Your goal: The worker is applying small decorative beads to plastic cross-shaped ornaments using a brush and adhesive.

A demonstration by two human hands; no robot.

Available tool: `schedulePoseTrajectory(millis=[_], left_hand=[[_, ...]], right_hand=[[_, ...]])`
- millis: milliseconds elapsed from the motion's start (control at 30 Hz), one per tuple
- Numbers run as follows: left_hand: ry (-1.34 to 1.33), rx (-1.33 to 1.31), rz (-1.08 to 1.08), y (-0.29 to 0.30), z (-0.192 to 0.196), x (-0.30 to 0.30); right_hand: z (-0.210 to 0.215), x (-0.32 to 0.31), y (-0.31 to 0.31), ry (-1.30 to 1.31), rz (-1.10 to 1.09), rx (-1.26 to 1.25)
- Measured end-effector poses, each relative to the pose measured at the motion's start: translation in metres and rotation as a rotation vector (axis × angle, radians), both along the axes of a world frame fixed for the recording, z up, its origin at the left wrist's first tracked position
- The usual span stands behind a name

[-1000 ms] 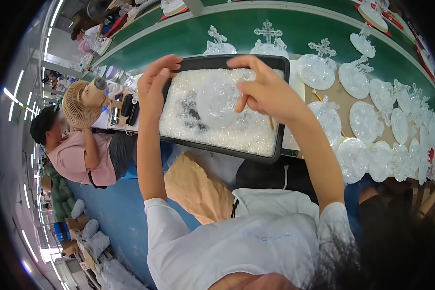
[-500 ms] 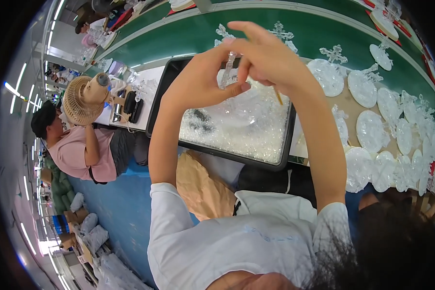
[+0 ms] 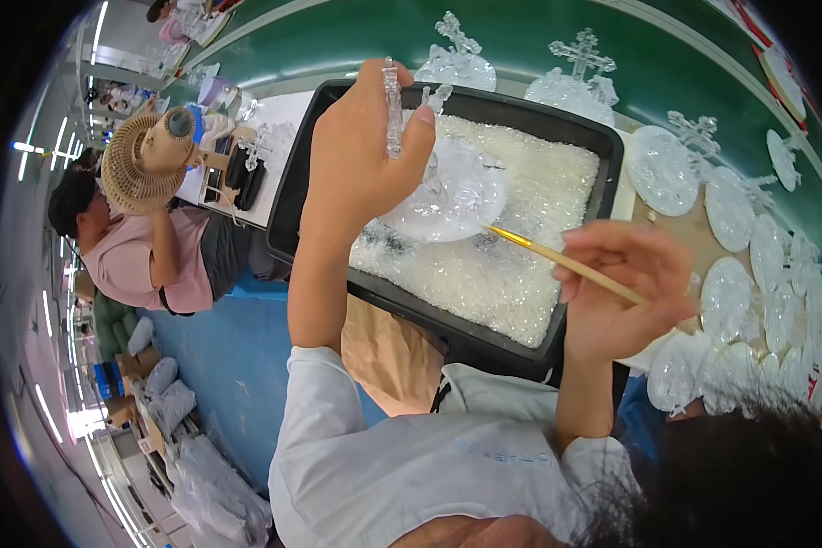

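Note:
My left hand (image 3: 365,151) is closed around a clear cross ornament, and part of the cross shows between its fingers. The ornament's round, frosted white base (image 3: 470,201) hangs over a black tray (image 3: 571,338) filled with white glittering granules (image 3: 521,283). In my right hand (image 3: 630,292) is a thin paintbrush (image 3: 580,265) with a pale wooden handle and a gold ferrule. The brush tip is at the base's near right edge; whether it touches cannot be made out. My left fingers hide much of the cross.
Several finished-looking clear crosses on round bases (image 3: 726,205) crowd the right side. Others, including an upright cross (image 3: 583,57), stand beyond the tray. A beige fan (image 3: 146,169) stands at the left, near a seated person in pink (image 3: 192,265). Brown paper (image 3: 388,352) lies below the tray.
My right hand has swung down and right, away from my left hand, bringing the brush to the base's near edge. My left hand still holds the ornament, now turned differently.

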State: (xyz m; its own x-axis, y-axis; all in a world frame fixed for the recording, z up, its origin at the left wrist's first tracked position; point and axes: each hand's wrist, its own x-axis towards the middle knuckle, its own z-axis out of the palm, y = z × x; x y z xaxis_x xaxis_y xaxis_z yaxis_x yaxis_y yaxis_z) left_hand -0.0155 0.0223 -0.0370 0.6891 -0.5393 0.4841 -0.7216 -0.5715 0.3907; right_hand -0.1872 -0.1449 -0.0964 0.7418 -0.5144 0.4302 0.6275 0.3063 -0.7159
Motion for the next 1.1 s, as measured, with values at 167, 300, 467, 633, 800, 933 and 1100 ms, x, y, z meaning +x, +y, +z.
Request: schedulePoseTrajectory(millis=[167,300,467,633,800,933,1100], left_hand=[[-0.094,0.004,0.064,0.000,-0.006,-0.005],[-0.139,-0.004,0.094,0.001,-0.006,-0.011],[-0.187,0.066,0.118,0.001,-0.006,-0.012],[0.002,-0.056,0.174,-0.018,0.019,-0.025],[0.067,-0.030,0.212,-0.023,0.022,-0.030],[-0.074,-0.019,0.126,-0.015,0.014,-0.022],[0.049,-0.036,0.217,-0.025,0.022,-0.032]], right_hand=[[0.002,0.008,0.008,0.032,-0.119,-0.329],[-0.002,0.010,0.011,0.015,-0.099,-0.491],[-0.004,0.014,0.010,-0.007,-0.078,-0.531],[-0.003,0.019,0.010,0.026,-0.089,-0.534],[-0.002,0.021,0.011,-0.009,-0.084,-0.607],[0.002,0.016,0.012,0.009,-0.105,-0.608],[0.002,0.017,0.010,0.007,-0.075,-0.641]])
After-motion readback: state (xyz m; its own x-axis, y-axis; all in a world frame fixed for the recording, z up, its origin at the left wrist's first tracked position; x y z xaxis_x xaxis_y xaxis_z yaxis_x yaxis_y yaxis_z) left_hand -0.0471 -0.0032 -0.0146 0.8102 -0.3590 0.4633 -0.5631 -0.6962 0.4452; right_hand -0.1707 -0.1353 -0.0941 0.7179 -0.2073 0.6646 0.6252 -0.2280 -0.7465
